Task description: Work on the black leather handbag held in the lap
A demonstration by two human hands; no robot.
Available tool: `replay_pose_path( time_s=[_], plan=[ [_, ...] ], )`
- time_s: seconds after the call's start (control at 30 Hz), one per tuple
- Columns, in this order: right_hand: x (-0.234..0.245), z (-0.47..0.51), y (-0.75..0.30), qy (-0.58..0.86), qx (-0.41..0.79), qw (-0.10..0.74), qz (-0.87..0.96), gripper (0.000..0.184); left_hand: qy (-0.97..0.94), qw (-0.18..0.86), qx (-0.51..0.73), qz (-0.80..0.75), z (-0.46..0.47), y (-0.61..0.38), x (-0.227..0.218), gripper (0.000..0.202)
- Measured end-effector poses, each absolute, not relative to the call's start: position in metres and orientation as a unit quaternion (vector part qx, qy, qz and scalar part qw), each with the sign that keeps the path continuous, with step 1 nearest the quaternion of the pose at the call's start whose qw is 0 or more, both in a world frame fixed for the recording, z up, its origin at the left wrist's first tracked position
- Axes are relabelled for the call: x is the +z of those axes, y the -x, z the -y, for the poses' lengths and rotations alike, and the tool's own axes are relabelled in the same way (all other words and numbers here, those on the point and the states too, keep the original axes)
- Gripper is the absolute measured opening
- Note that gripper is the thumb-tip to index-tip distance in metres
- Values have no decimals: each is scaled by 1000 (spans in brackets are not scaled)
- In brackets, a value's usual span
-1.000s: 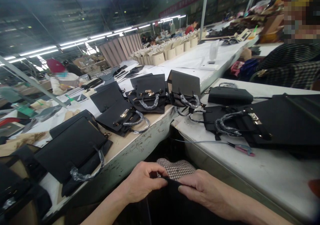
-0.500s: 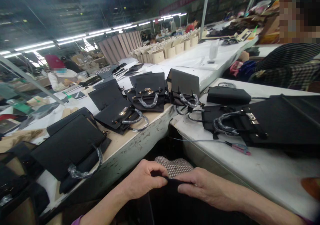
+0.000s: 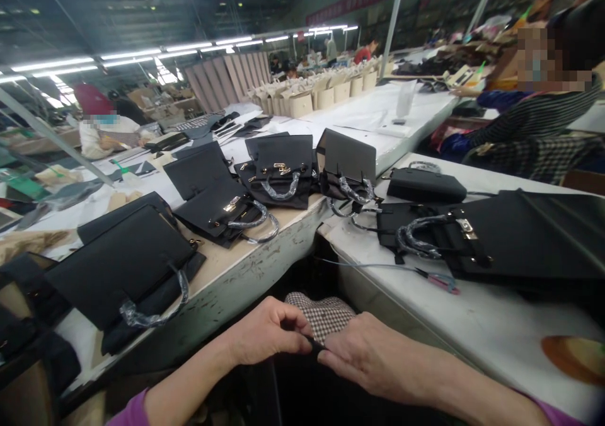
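Note:
Low in front of me, both hands pinch the top edge of a dark black piece [image 3: 302, 388], perhaps part of a bag; its lower portion is lost in shadow. My left hand [image 3: 265, 333] is closed, thumb and forefinger gripping that edge. Close beside it, my right hand [image 3: 366, 353] is also closed on the edge, its fingertips curled and partly hidden. Behind the hands shows checkered cloth [image 3: 324, 316]. A black handbag [image 3: 123, 265] with plastic-wrapped handles lies on the left table, and another black handbag [image 3: 430, 234] with a metal clasp lies on the right table.
Several more black handbags [image 3: 278, 161] line the edge of the left table [image 3: 265, 259]. A pink-handled tool [image 3: 443, 282] with a blue cord and a brown round object [image 3: 570, 355] are on the right table [image 3: 501, 312]. A co-worker [image 3: 543, 117] sits at far right.
My right hand has shifted slightly left, nearer my left hand, and its fingers have curled in around the black edge. The view has turned a little; the bags have stayed in place.

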State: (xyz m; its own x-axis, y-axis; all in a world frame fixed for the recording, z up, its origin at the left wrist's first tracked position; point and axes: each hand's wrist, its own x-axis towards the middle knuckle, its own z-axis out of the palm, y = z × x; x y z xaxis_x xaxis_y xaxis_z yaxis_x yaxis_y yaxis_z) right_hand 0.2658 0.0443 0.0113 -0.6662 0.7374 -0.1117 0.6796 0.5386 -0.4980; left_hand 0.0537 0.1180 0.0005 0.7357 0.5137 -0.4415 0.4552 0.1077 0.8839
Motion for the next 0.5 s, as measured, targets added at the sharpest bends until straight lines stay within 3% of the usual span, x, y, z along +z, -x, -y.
replay_pose_path(
  time_s=[0.13,0.37,0.5],
  plan=[
    [19,-31,-274,411,258,83,870,21,-674,649,9,-354,-121,-56,2,15],
    [19,-4,-293,408,212,16,888,22,-664,659,9,-352,-120,-53,1,15],
    [17,16,-310,449,290,26,845,24,-658,659,3,-364,-120,-51,-1,15]
  ],
)
